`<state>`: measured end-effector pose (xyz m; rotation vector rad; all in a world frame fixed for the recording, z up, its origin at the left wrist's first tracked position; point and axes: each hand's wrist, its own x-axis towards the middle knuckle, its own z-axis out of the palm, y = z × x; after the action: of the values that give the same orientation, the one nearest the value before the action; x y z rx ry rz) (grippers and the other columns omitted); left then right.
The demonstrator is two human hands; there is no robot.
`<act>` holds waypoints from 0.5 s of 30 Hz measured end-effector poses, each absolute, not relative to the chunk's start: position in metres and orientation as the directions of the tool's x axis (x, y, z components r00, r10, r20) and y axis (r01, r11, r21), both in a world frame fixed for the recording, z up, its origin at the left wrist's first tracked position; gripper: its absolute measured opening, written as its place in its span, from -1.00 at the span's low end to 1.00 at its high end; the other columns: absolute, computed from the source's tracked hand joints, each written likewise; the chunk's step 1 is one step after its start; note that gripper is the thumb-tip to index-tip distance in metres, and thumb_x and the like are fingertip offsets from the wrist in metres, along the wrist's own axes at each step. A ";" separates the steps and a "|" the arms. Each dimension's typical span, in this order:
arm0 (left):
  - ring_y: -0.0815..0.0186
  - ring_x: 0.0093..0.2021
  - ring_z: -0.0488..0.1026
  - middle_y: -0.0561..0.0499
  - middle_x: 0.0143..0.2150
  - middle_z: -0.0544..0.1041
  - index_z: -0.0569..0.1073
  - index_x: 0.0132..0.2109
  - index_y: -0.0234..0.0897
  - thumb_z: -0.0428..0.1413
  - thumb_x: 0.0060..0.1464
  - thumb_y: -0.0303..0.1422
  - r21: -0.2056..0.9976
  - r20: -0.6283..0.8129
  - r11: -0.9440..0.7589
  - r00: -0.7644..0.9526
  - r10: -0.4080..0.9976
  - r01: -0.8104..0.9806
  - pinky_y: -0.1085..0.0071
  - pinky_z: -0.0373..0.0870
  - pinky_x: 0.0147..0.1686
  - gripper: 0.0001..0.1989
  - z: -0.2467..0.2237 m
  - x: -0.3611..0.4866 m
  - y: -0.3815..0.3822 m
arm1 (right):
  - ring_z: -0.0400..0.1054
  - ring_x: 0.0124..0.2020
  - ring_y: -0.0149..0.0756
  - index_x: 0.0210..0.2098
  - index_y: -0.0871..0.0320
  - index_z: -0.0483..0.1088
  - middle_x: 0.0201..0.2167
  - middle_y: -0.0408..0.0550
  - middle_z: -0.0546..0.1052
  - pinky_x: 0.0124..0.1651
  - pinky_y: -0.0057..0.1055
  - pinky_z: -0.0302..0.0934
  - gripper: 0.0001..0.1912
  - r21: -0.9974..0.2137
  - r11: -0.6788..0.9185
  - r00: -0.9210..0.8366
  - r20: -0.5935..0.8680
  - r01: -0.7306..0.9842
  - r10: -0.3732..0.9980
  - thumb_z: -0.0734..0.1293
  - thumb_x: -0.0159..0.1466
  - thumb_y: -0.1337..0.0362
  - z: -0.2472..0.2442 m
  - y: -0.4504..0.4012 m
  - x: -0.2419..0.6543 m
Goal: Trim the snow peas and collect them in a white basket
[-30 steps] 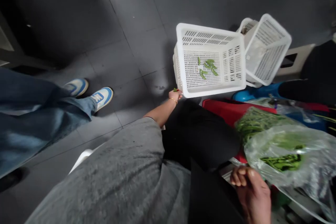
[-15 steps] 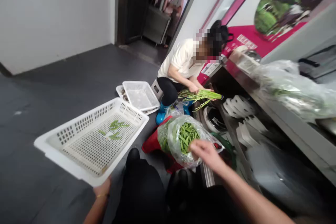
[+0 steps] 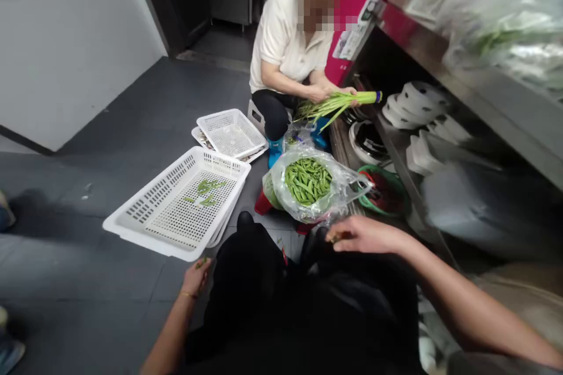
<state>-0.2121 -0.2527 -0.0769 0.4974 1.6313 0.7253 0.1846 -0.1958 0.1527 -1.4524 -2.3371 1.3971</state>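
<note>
My left hand [image 3: 196, 279] is closed, low beside the near corner of a white perforated basket [image 3: 145, 233]. A small green piece [image 3: 201, 262], perhaps part of a pea pod, shows at its fingers. Several green pea pods [image 3: 206, 187] lie inside that basket. Over my knee, my right hand [image 3: 363, 235] has its fingers pinched on a small brownish-green bit [image 3: 336, 238], too small to name surely. Just beyond it is an open clear plastic bag [image 3: 341, 173] full of green pea pods [image 3: 308, 180], resting on something red.
A co-worker [image 3: 281, 41] squats ahead, both hands on a bunch of long green stalks [image 3: 338, 106]. Other white baskets [image 3: 233, 132] sit on the floor. A metal shelf [image 3: 497, 64] runs along the right, with a green basket [image 3: 378, 210] below. Someone's shoes [image 3: 9, 351] show at left.
My right hand has drawn back from the bag of pods to over my knee. My left hand, partly behind the basket's corner before, now shows clear of it. The view has tilted downward.
</note>
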 end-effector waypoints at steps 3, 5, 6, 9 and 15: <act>0.52 -0.81 0.01 0.23 -0.78 0.12 0.25 -0.57 -0.27 0.28 -0.39 -0.12 0.637 -0.761 0.767 -0.224 0.609 -0.078 0.61 -0.18 -0.76 -0.59 -0.067 -0.222 -0.280 | 0.43 -0.27 -0.26 -0.14 0.12 0.49 -0.22 -0.03 0.55 -0.17 -0.39 0.26 -0.73 -0.542 0.264 -0.446 -0.236 0.798 0.863 0.35 0.19 0.19 0.122 -0.188 0.201; 0.51 -0.77 0.07 0.19 -0.73 0.22 0.31 -0.52 -0.28 0.29 -0.41 -0.14 0.660 -0.746 0.742 -0.223 0.628 -0.117 0.62 -0.14 -0.75 -0.61 -0.051 -0.228 -0.288 | 0.42 -0.15 -0.25 -0.14 0.13 0.47 -0.16 0.00 0.53 -0.07 -0.40 0.24 -0.74 -0.419 0.266 -0.358 -0.157 0.868 0.920 0.21 0.31 0.19 0.108 -0.164 0.198; 0.51 -0.75 0.11 0.16 -0.69 0.28 0.33 -0.49 -0.29 0.30 -0.41 -0.15 0.692 -0.718 0.710 -0.218 0.660 -0.132 0.62 -0.11 -0.75 -0.61 -0.038 -0.230 -0.287 | 0.41 -0.11 -0.22 -0.15 0.17 0.47 -0.14 0.04 0.52 -0.06 -0.38 0.23 -0.72 -0.322 0.228 -0.291 -0.166 0.919 0.942 0.18 0.33 0.20 0.102 -0.151 0.193; 0.53 -0.68 0.15 0.13 -0.61 0.35 0.37 -0.41 -0.32 0.31 -0.31 -0.19 0.818 -0.575 0.560 -0.179 0.798 -0.129 0.63 -0.03 -0.72 -0.62 0.023 -0.221 -0.268 | 0.42 -0.13 -0.03 -0.19 0.34 0.48 -0.12 0.28 0.49 -0.12 -0.30 0.26 -0.71 -0.158 0.124 -0.164 -0.277 0.980 0.947 0.29 0.24 0.22 0.078 -0.121 0.175; 0.61 -0.70 -0.04 0.23 -0.68 0.09 0.37 -0.41 -0.35 0.26 -0.10 -0.23 0.929 -0.357 0.370 0.219 0.908 -0.021 0.63 -0.15 -0.69 -0.71 0.129 -0.109 -0.198 | 0.42 -0.13 -0.04 -0.23 0.36 0.50 -0.14 0.31 0.50 -0.16 -0.33 0.23 -0.73 -0.287 0.100 -0.169 -0.226 0.953 0.959 0.23 0.26 0.30 0.056 -0.107 0.177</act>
<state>-0.1093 -0.1985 0.1292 0.9834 1.1646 0.8120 0.1774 -0.1066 0.0560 -2.0135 -2.3162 0.5798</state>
